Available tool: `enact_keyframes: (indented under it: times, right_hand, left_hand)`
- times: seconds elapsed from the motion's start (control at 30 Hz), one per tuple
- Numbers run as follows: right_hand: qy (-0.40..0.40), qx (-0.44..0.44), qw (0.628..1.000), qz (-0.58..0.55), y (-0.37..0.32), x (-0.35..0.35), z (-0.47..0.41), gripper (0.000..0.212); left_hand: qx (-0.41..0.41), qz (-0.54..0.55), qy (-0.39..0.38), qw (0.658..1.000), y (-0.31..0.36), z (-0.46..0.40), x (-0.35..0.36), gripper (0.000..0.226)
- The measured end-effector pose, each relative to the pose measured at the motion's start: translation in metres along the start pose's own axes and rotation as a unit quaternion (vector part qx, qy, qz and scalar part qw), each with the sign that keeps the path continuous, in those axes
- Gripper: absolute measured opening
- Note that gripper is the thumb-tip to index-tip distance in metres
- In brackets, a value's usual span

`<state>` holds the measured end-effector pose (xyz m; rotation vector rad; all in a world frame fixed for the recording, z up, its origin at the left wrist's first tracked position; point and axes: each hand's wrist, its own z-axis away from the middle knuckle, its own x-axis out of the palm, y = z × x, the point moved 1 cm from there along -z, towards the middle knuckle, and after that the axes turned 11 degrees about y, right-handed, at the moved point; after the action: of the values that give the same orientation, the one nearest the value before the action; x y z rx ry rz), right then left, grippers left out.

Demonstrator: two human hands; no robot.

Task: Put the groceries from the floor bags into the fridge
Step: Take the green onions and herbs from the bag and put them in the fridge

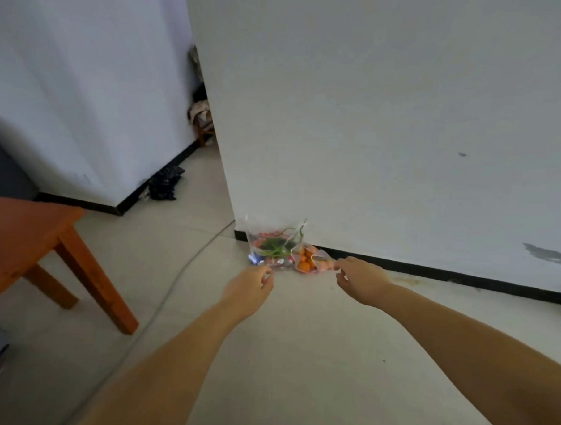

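Two clear plastic bags lie on the floor against the white wall's corner. The larger bag (272, 243) holds green stalks, red items and small cans. The smaller bag (310, 259) to its right holds orange fruit. Both my arms reach toward them. My left hand (251, 289) hovers just short of the larger bag, its fingers loosely curled and holding nothing. My right hand (359, 279) is beside the smaller bag's right edge, fingers loosely curled; I cannot tell whether they touch the plastic. No fridge is in view.
An orange wooden table (33, 242) stands at the left. A grey cable (185, 264) runs across the tiled floor toward the wall corner. A crumpled black bag (165, 183) lies by the far wall. Behind the corner sits a small wooden stool (203, 122).
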<state>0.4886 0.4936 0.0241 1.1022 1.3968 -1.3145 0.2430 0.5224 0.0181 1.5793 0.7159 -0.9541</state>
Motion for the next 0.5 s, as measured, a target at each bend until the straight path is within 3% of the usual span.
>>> enact_keyframes:
  times: [0.27,0.5]
  right_hand:
    - [-0.013,-0.059,0.998,0.012,-0.025,0.051,-0.181,0.029]
    - [-0.032,0.047,0.998,-0.042,-0.026,0.103,-0.332,0.028]
  left_hand:
    - [-0.058,-0.008,-0.027,0.998,-0.079,-0.148,0.005,0.030]
    - [0.003,-0.022,-0.109,0.994,-0.132,-0.309,0.012,0.021]
